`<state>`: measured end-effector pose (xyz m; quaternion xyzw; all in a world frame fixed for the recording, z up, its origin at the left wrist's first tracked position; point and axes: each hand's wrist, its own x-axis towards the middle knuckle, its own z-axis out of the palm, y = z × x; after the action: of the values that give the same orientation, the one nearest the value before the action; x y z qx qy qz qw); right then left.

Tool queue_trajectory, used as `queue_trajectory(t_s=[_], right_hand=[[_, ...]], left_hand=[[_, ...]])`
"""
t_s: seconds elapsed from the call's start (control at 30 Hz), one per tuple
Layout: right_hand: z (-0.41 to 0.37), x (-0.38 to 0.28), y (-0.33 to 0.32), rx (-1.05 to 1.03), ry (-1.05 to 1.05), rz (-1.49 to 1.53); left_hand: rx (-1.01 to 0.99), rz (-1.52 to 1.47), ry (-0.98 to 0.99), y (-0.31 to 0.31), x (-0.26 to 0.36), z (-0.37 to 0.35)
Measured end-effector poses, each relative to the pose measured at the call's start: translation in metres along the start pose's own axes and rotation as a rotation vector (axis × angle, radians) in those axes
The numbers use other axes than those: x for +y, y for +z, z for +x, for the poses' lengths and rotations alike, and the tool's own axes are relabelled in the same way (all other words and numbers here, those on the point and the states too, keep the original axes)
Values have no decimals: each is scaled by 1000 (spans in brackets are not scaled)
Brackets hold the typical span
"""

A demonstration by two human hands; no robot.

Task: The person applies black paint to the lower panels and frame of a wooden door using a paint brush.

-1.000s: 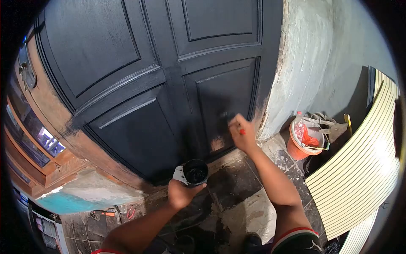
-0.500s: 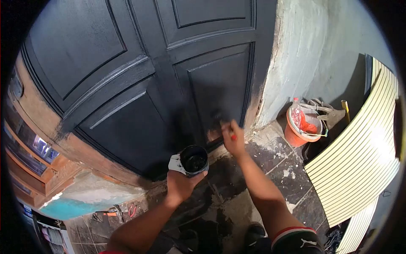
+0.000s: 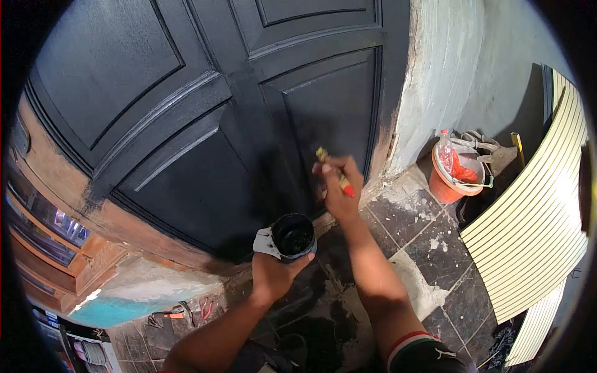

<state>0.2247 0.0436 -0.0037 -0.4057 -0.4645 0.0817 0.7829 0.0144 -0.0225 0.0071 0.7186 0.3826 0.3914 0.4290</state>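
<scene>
My left hand [image 3: 273, 273] grips a small tub of black paint [image 3: 295, 237], with a piece of white paper or cloth [image 3: 266, 242] pressed against its side. In my right hand [image 3: 339, 193] is a paintbrush [image 3: 342, 181] with a red-tipped handle, its other end pointing up and left at the lower right panel of the door. The bristles blend into the dark surface and are hard to make out. The panelled door [image 3: 249, 99] is coated black over nearly all that shows. A small reddish-brown patch shows low on the panel, partly behind my right hand.
An orange bucket [image 3: 444, 186] holding a plastic bottle stands by the wall at right. Ribbed cream panels [image 3: 528, 242] lean beyond it. Pliers [image 3: 206, 308] and other tools lie on the tiled floor at lower left, below wooden-framed glass [image 3: 46, 230].
My right hand has risen slightly with the brush, whose metal-coloured part now shows more plainly. The tub in my left hand sits a little further right in view. The whole view has shifted slightly.
</scene>
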Motion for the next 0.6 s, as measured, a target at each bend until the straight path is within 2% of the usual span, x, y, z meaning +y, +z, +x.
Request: queue_trajectory(t_s=[0.1, 0.17, 0.2, 0.33, 0.4, 0.5, 0.53, 0.6], right_hand=[[-61, 63, -28, -85, 44, -228], [-90, 90, -52, -177, 290, -417], [-93, 83, -52, -220, 418, -509], [-44, 51, -29, -87, 250, -443], [-5, 16, -11, -62, 111, -103], [14, -7, 11, 102, 91, 345], [9, -6, 12, 131, 155, 464], [-22, 30, -4, 24, 143, 188]], left_hand=[[0, 50, 4, -7, -8, -6], [0, 84, 10, -14, -12, -9], [1, 70, -2, -17, -15, -12], [16, 11, -14, -23, -28, -15], [28, 22, -22, -24, -31, -17], [32, 76, -32, -25, -29, -17], [30, 85, -30, -25, -27, -17], [35, 79, -23, -26, -25, -15]])
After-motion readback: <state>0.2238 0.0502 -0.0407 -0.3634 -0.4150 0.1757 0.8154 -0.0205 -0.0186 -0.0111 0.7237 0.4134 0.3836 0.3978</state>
